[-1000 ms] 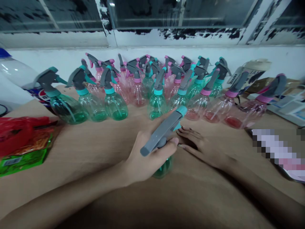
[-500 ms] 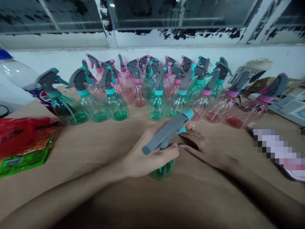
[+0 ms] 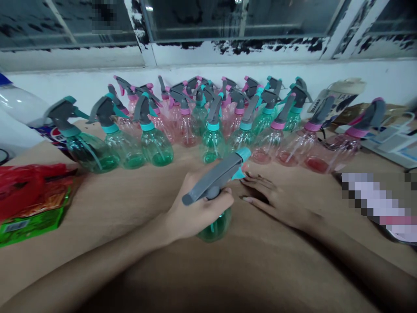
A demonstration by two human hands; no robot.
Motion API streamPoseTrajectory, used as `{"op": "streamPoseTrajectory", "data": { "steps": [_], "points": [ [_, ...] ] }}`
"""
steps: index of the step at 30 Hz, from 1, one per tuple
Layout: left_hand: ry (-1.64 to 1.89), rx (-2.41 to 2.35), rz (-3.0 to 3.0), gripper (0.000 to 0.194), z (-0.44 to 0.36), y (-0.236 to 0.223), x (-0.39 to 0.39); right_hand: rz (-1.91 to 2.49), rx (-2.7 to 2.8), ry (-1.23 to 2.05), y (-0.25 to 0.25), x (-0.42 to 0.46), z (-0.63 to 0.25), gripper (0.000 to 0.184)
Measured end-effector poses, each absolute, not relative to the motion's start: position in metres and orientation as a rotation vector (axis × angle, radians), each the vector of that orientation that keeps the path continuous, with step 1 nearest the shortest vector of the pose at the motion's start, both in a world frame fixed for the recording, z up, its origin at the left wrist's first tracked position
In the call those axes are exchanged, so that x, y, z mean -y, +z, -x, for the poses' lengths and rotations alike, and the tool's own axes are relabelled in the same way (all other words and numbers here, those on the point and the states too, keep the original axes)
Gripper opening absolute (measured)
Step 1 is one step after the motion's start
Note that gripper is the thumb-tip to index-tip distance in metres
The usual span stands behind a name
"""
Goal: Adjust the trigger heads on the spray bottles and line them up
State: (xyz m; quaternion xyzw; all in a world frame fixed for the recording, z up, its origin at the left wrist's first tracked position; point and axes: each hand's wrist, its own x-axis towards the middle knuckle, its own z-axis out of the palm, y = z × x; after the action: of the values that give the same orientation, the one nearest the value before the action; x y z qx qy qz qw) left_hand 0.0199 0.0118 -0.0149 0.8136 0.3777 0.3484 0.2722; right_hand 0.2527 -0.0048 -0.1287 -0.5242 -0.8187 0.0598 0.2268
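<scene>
My left hand (image 3: 195,211) is wrapped round the neck of a green spray bottle (image 3: 213,226) with a grey trigger head (image 3: 216,176) and teal nozzle. The bottle stands on the wooden table (image 3: 130,204) just in front of me. My right hand (image 3: 273,200) lies flat on the table right of the bottle, fingers stretched out toward its nozzle, holding nothing. Behind them stand several green spray bottles (image 3: 156,143) and pink spray bottles (image 3: 270,143) in rows along the wall.
A red and green snack packet (image 3: 29,204) lies at the left edge. A large clear soda bottle (image 3: 22,113) lies at the far left. Boxes and papers (image 3: 387,139) sit at the right, and a blurred-out flat object (image 3: 378,202) lies near my right forearm.
The view shifted slightly. My left hand with the green spray bottle moved a little left and nearer. My right hand stayed flat beside it.
</scene>
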Motion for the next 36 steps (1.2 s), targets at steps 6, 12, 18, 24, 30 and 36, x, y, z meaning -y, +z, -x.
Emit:
{"op": "streamPoseTrajectory", "data": {
  "steps": [6,12,18,24,30,36],
  "points": [
    [0.947,-0.973,-2.045,0.021,-0.0221,-0.0205,-0.0066,1.425,2.258,0.146,-0.1295,0.0053,-0.2539,0.051],
    [0.969,-0.908,-1.960,0.051,-0.0218,-0.0242,-0.0067,1.425,2.237,0.199,-0.1272,0.0054,-0.2523,0.052],
    [0.856,-0.849,-1.891,0.031,-0.0223,-0.0228,-0.0076,1.419,2.235,0.248,-0.1270,0.0054,-0.2528,0.050],
    [0.837,-0.823,-1.911,0.034,-0.0226,-0.0213,-0.0096,1.420,2.239,0.253,-0.1261,0.0055,-0.2526,0.049],
    [0.973,-0.776,-1.886,0.036,-0.0247,-0.0213,-0.0103,1.396,2.227,0.192,-0.1269,0.0057,-0.2524,0.049],
    [1.064,-0.778,-1.938,0.035,-0.0261,-0.0198,-0.0074,1.414,2.227,0.226,-0.1265,0.0058,-0.2517,0.051]
  ]
}}
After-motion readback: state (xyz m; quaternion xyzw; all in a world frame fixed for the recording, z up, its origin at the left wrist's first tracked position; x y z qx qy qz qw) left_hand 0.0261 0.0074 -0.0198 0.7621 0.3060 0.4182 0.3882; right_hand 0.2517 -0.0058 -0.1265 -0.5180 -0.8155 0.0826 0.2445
